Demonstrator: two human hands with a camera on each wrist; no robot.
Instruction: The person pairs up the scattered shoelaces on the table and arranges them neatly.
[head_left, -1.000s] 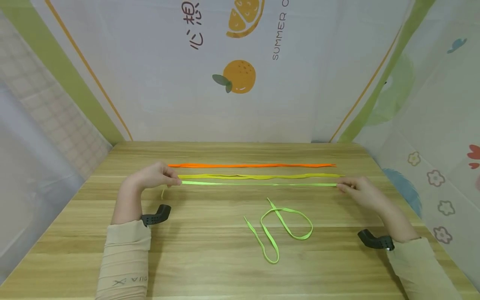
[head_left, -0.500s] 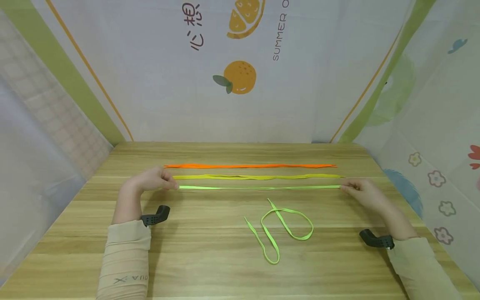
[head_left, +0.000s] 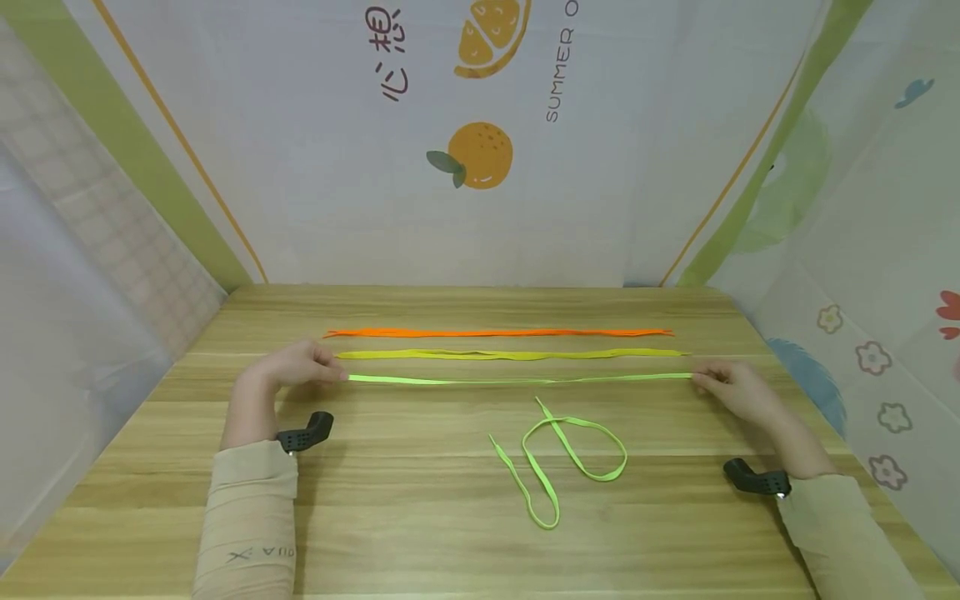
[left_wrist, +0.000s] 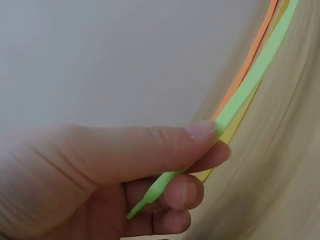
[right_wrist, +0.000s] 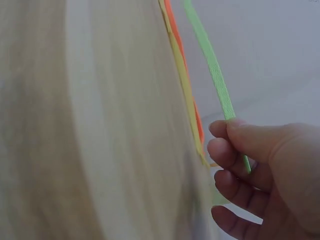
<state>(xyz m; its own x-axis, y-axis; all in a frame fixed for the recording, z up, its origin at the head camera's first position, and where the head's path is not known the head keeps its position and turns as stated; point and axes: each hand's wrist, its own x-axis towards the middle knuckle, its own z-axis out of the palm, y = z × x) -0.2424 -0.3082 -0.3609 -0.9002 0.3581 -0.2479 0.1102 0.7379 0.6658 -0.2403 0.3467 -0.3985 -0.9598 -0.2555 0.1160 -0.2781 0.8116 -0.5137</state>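
Observation:
A light green shoelace (head_left: 517, 382) stretches left to right between both hands, sagging a little in the middle. My left hand (head_left: 300, 365) pinches it between thumb and index finger near one end; in the left wrist view its narrow tip pokes out below the thumb. At the other end my right hand (head_left: 735, 387) pinches the same green shoelace (right_wrist: 215, 70) between thumb and fingers. Just beyond it, the yellow shoelaces (head_left: 517, 356) lie straight across the table. Farther back and parallel to them are the orange shoelaces (head_left: 495, 333).
Another green shoelace (head_left: 536, 467) lies loosely looped on the near part of the wooden table (head_left: 405, 525). A printed curtain (head_left: 570, 208) hangs behind the table, with more cloth at both sides. A black wrist camera (head_left: 307, 432) sits on each forearm.
The held green shoelace has come nearer to me, away from the yellow ones. Both hands have moved slightly apart, the left leftward and the right rightward, uncovering the left ends of the orange and yellow shoelaces.

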